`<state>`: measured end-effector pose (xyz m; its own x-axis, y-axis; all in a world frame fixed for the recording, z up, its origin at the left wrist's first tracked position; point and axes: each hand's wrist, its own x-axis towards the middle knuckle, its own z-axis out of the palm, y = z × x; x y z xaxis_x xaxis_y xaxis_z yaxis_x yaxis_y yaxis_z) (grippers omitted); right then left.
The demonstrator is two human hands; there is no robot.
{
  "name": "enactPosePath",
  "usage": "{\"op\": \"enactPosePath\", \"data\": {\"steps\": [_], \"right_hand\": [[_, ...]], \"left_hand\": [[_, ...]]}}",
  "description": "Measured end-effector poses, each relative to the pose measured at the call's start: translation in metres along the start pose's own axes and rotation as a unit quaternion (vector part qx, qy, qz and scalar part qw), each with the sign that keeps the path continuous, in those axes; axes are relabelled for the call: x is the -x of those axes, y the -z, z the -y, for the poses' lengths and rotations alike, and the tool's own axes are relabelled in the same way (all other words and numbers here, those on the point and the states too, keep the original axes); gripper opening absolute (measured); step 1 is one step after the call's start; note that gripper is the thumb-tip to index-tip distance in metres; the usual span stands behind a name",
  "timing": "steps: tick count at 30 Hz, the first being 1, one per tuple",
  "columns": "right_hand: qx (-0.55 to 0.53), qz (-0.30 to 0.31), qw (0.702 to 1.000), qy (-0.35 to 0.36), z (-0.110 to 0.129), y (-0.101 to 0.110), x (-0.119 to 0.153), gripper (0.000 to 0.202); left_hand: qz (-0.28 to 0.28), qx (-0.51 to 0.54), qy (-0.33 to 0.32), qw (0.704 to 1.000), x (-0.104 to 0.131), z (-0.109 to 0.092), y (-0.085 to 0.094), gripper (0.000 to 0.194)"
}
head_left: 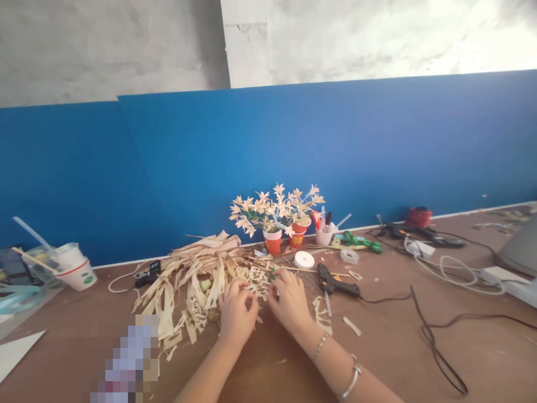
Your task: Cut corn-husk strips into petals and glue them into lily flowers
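My left hand (pixel 237 313) is at the right edge of a heap of dried husks (pixel 195 280). Its fingers are curled with thumb and forefinger close together; anything in them is hidden. Beside it my right hand (pixel 290 299) is bent inward, fingers curled down. A small green bit (pixel 273 273) shows at its fingertips, and I cannot make out what it is. Cut-out husk scraps (pixel 257 282) lie just beyond and between the hands. A black glue gun (pixel 335 281) rests right of my right hand.
Behind the hands stand pale husk flowers (pixel 268 208) in red paper cups (pixel 273 243), a white cup of pens (pixel 324 237), a white roll (pixel 304 260) and clear tape (pixel 349 256). Black cable (pixel 428 336) crosses the right side. A paper cup (pixel 78 276) stands left, before a blue partition (pixel 180 168).
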<state>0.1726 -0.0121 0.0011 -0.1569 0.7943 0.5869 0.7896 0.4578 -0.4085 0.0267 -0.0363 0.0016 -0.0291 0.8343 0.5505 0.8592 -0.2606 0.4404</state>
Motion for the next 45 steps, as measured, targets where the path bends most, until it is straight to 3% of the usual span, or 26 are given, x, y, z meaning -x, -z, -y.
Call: {"op": "enactPosePath", "data": {"steps": [7,11,16,20,28,33,39,45], "right_hand": [[-0.118,0.086,0.989,-0.002,-0.004,0.001,0.000,0.014],[-0.141,0.089,0.986,0.018,0.000,-0.001,0.002,0.009],[-0.105,0.065,0.992,0.022,0.009,0.000,0.004,0.011],[-0.055,0.052,0.997,0.008,0.010,0.002,0.003,0.013],[0.021,0.165,0.986,0.032,-0.005,0.003,0.003,0.012],[0.042,0.161,0.986,0.025,-0.003,0.005,0.004,0.009],[-0.005,0.162,0.987,0.020,-0.003,0.004,0.005,0.012],[-0.034,0.147,0.987,0.064,-0.002,0.004,0.004,0.023]], "left_hand": [[0.022,0.009,-0.023,0.999,-0.001,0.006,0.002,0.013],[0.025,0.000,-0.029,0.999,-0.001,0.001,0.003,0.013],[0.011,-0.040,-0.007,0.999,0.002,-0.010,0.002,0.013],[0.025,-0.082,-0.010,0.996,0.000,-0.004,0.003,0.013],[0.127,-0.023,-0.106,0.986,-0.004,0.021,0.006,0.027],[0.164,-0.022,-0.112,0.980,-0.002,0.020,0.004,0.013],[0.166,-0.020,-0.102,0.981,-0.003,0.020,0.003,0.015],[0.135,0.010,-0.114,0.984,-0.003,0.016,0.007,0.015]]}}
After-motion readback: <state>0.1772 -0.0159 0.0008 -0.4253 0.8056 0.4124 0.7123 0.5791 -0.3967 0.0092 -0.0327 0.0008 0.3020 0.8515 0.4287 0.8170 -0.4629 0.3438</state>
